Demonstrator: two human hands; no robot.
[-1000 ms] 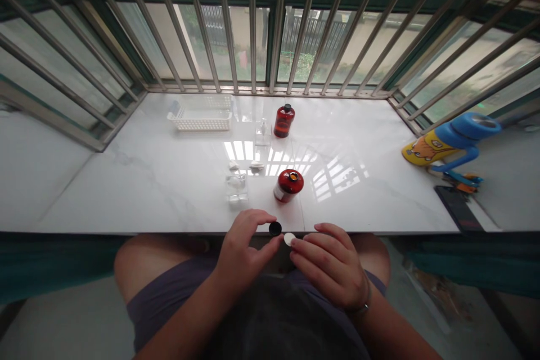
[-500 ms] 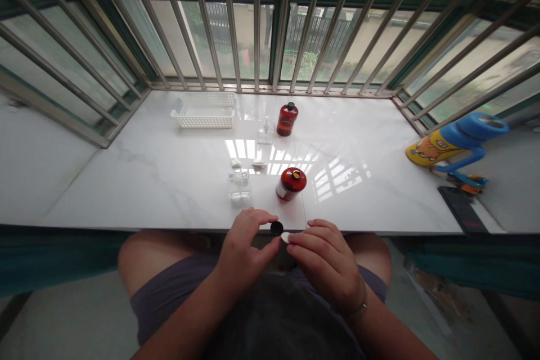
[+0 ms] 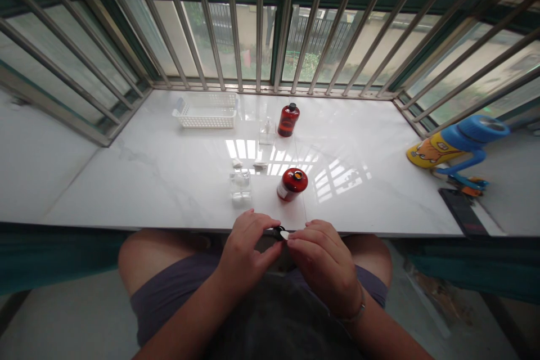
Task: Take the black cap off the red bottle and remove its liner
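fingers [image 3: 270,223] nearly closed — small black disc [image 3: 278,231] pinched by left hand [image 3: 248,252], white disc [image 3: 286,234] by right hand [image 3: 323,256] — held touching, just off the marble sill [image 3: 126,194] for a close fit of edges

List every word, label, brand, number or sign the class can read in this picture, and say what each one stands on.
None can be read: the white label on the nearer red bottle is too small and blurred, and the yellow bottle shows only a cartoon.
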